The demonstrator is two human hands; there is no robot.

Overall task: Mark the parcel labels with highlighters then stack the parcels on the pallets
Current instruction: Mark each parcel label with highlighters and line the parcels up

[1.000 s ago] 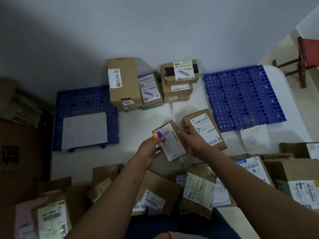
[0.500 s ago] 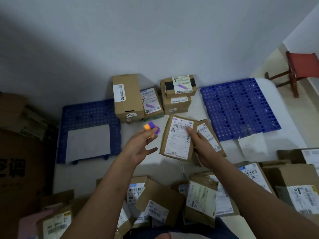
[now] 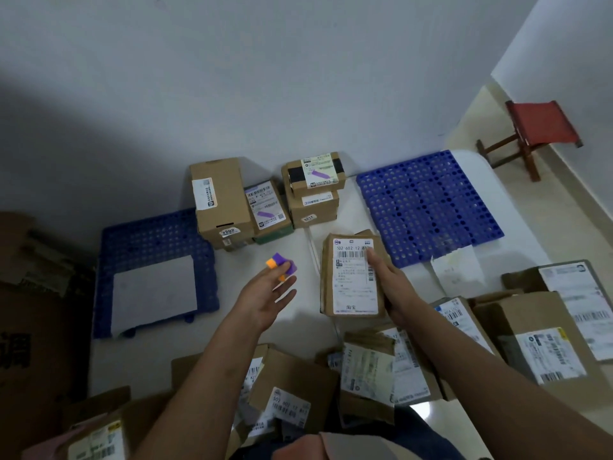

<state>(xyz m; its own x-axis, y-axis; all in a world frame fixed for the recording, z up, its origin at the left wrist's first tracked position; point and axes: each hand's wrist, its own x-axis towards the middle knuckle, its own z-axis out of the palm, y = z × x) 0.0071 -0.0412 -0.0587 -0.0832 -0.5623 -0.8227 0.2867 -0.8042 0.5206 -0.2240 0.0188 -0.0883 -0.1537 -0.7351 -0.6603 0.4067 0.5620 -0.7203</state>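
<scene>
- Right hand (image 3: pixel 386 287) has the flat brown parcel (image 3: pixel 353 277) by its right edge, fingers lying over the label, thumb hidden behind it, and the parcel is lifted above the white table (image 3: pixel 298 247) between the 2 pallets.
- Its white label (image 3: pixel 355 273) faces up, barcode and printed number plain to read; I can see no highlighter stroke on it from here.
- Left hand (image 3: pixel 265 293) is out to the left of the parcel, palm turned up, fingers fairly straight, and the purple and orange highlighters (image 3: pixel 280 265) sit pinched at its fingertips. Exactly how many pens are there I cannot tell.
- The 2 hands are apart, a strip of bare table between them.
- Left blue pallet (image 3: pixel 149 234) carries only a white sheet (image 3: pixel 154 293) lying flat.
- Right blue pallet (image 3: pixel 428 204) lies well over by the table's far right corner, a small slip of paper (image 3: pixel 456 268) at its near edge.
- Against the wall, between the pallets, stands a cluster of marked boxes (image 3: pixel 265 197): 2 show purple strokes on their labels.
- Near the person's lap, a loose heap of unsorted parcels (image 3: pixel 365 373) spreads across the near edge of the table.
- A red stool (image 3: pixel 537 127) stands on the floor at far right.
</scene>
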